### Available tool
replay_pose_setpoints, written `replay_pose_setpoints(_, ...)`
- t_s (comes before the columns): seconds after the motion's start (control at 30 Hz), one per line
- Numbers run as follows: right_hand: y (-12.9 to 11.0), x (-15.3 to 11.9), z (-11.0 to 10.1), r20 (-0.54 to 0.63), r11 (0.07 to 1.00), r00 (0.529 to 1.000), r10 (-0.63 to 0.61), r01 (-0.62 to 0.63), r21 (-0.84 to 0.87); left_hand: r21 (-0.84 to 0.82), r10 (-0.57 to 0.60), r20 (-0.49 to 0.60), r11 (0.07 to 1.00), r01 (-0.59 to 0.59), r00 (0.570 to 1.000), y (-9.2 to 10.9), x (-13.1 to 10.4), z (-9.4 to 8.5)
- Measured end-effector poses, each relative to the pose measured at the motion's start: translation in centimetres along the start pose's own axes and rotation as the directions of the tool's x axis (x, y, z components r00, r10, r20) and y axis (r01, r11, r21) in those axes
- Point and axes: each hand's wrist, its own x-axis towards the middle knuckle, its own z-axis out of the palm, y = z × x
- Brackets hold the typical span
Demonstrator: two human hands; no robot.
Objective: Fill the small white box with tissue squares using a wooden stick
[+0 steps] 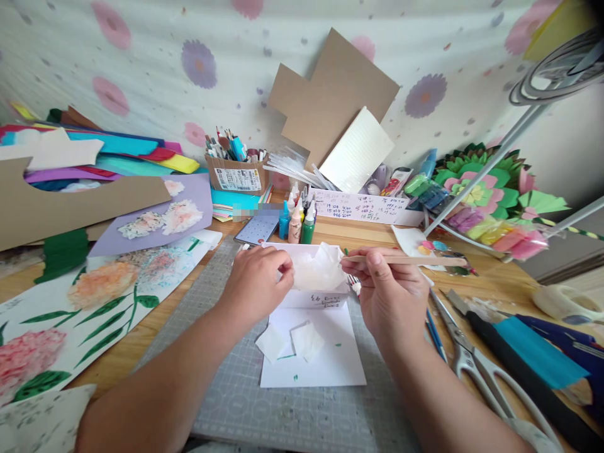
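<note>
My left hand (259, 277) is at the left edge of a white box (306, 298) holding thin white tissue (318, 269); its fingers are curled, and what they may pinch is hidden. At the box's right side, my right hand (389, 283) grips a flat wooden stick (419, 260) that points right. Nearer me lies a white sheet (325, 368) with small green marks. Two white tissue squares (307, 341) rest on it, the left one partly over its edge. Under these is a grey cutting mat (226, 390).
Glue bottles (295, 223) and a phone (261, 228) stand or lie behind the box. Scissors (476, 362), a black-handled tool (519, 371) and a tape roll (569, 304) are at right. Flower pictures (108, 289) cover the left side. A pen box (238, 176) is farther back.
</note>
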Motion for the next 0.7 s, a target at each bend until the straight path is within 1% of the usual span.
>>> replay_pose_setpoints(0.03, 0.0, -0.2, 0.0, 0.042, 1.000, 0.999, 0.009, -0.009, 0.001, -0.075, 0.016, -0.025, 0.997, -0.018, 1.000, 0.1, -0.1, -0.1)
replay_pose_setpoints(0.07, 0.1, -0.4, 0.0, 0.085, 1.000, 0.996, 0.015, -0.015, -0.006, -0.203, 0.015, -0.055, 0.979, -0.026, 0.998, 0.2, -0.3, -0.2)
replay_pose_setpoints(0.1, 0.2, -0.6, 0.0, 0.125, 1.000, 0.992, 0.018, -0.016, -0.018, -0.365, -0.001, -0.070, 0.931, -0.025, 0.998, 0.4, -0.5, -0.3)
replay_pose_setpoints(0.13, 0.3, -0.8, -0.1, 0.162, 0.999, 0.987, 0.018, -0.013, -0.032, -0.533, -0.023, -0.050, 0.846, -0.007, 0.998, 0.7, -0.7, -0.3)
replay_pose_setpoints(0.17, 0.4, -1.0, -0.1, 0.195, 0.999, 0.981, 0.017, -0.009, -0.044, -0.676, -0.042, 0.002, 0.736, 0.032, 0.999, 0.9, -0.9, -0.3)
replay_pose_setpoints(0.2, 0.5, -1.2, -0.1, 0.223, 0.999, 0.975, 0.014, -0.002, -0.054, -0.776, -0.050, 0.078, 0.624, 0.092, 0.996, 1.1, -1.1, -0.3)
replay_pose_setpoints(0.23, 0.6, -1.3, -0.2, 0.246, 0.998, 0.969, 0.004, 0.012, -0.063, -0.830, -0.045, 0.158, 0.535, 0.158, 0.986, 1.3, -1.2, -0.2)
replay_pose_setpoints(0.27, 0.6, -1.4, -0.2, 0.264, 0.997, 0.964, -0.016, 0.036, -0.069, -0.855, -0.038, 0.220, 0.473, 0.212, 0.975, 1.5, -1.3, -0.1)
replay_pose_setpoints(0.3, 0.7, -1.5, -0.2, 0.278, 0.995, 0.959, -0.047, 0.070, -0.073, -0.868, -0.035, 0.258, 0.429, 0.248, 0.965, 1.6, -1.3, 0.0)
replay_pose_setpoints(0.37, 0.7, -1.5, -0.2, 0.297, 0.986, 0.947, -0.120, 0.149, -0.080, -0.885, -0.033, 0.300, 0.364, 0.291, 0.953, 1.8, -1.3, 0.3)
replay_pose_setpoints(0.43, 0.6, -1.5, -0.1, 0.314, 0.976, 0.933, -0.176, 0.208, -0.071, -0.904, -0.026, 0.316, 0.296, 0.309, 0.948, 1.9, -1.4, 0.4)
replay_pose_setpoints(0.53, 0.3, -1.6, 0.0, 0.334, 0.965, 0.917, -0.219, 0.254, -0.064, -0.918, 0.008, 0.345, 0.210, 0.335, 0.939, 2.1, -1.5, 0.3)
replay_pose_setpoints(0.7, 0.1, -1.7, 0.0, 0.330, 0.943, 0.905, -0.269, 0.318, -0.101, -0.921, 0.024, 0.377, 0.116, 0.372, 0.926, 2.3, -1.6, 0.3)
